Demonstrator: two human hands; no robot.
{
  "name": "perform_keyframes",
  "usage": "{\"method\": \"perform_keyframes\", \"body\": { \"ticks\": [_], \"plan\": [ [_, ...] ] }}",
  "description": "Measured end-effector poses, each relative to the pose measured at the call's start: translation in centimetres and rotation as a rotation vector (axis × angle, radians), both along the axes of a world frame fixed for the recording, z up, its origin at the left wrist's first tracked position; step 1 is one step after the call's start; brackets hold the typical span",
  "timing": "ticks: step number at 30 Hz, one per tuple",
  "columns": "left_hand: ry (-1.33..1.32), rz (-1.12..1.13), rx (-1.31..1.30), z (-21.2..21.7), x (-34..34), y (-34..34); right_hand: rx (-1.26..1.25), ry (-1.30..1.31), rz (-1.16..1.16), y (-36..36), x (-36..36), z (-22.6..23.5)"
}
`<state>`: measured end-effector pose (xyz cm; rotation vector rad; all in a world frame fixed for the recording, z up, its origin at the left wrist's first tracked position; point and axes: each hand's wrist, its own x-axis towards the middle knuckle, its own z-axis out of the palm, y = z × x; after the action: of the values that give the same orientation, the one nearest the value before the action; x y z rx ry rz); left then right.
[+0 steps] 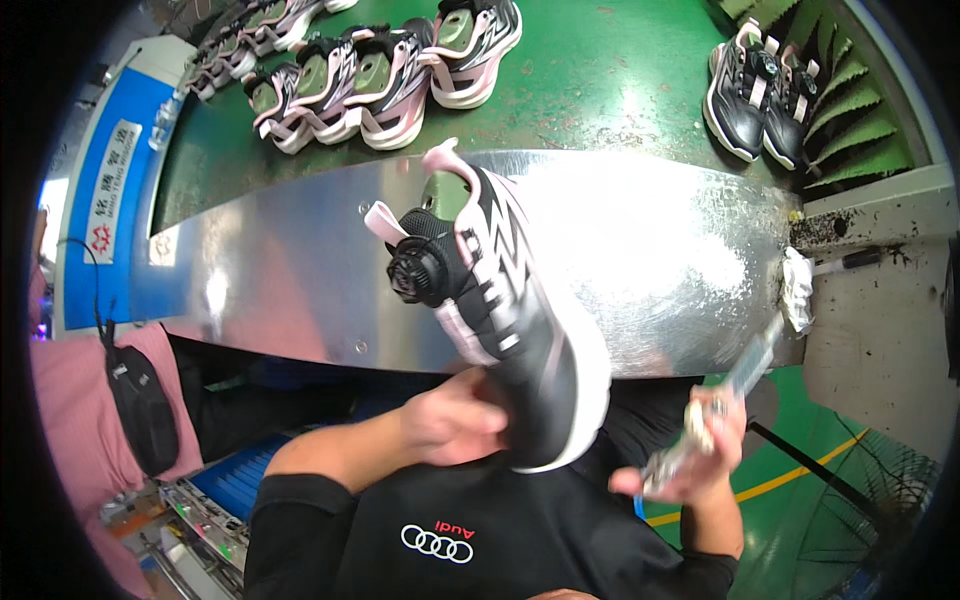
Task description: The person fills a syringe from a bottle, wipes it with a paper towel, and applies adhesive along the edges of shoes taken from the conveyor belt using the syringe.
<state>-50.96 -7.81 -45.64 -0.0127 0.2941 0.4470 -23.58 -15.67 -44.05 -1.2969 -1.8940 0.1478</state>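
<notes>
My left hand (455, 420) grips a black sneaker (540, 370) by its toe end, in front of my chest. The sneaker is held tilted, heel up and away from me over the metal table edge. It has pink trim, a white sole, a green insole and a black lacing dial (415, 272) on the tongue. My right hand (705, 450), off to the right and apart from the shoe, is closed around a slim silvery tool (752, 360) with a long flat end pointing up. Motion blurs the tool, so its exact kind cannot be made out.
A shiny metal strip (680, 230) borders the green tabletop (600, 70). Several similar sneakers (385, 85) stand at back left, two black ones (745, 95) at back right beside green flaps (860, 130). White crumpled material (797, 290) lies at right. A person in pink (80, 400) is at left.
</notes>
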Motion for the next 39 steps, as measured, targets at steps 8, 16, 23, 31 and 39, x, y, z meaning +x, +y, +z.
{"method": "perform_keyframes", "body": {
  "ticks": [8, 16, 23, 31, 39],
  "plan": [
    [0.504, 0.085, 0.515, 2.3, -1.1, 5.6, 0.064, 0.021, -0.053, 7.1, 1.4, -4.5],
    [0.561, 0.044, 0.668, -0.8, 11.9, 20.2, 0.000, 0.066, -0.115, 6.7, 1.4, -4.7],
    [1.007, 0.713, 1.147, -3.0, 1.9, 21.9, 0.017, 0.060, -0.096, 7.3, 1.7, -4.2],
    [1.376, 0.512, 1.526, -2.9, 4.2, 29.5, 0.111, 0.049, -0.141, 7.6, 1.6, -4.0],
    [1.098, 0.548, 1.036, -0.2, 2.2, 28.4, 0.076, 0.054, -0.176, 7.1, 1.4, -4.1]
  ]
}}
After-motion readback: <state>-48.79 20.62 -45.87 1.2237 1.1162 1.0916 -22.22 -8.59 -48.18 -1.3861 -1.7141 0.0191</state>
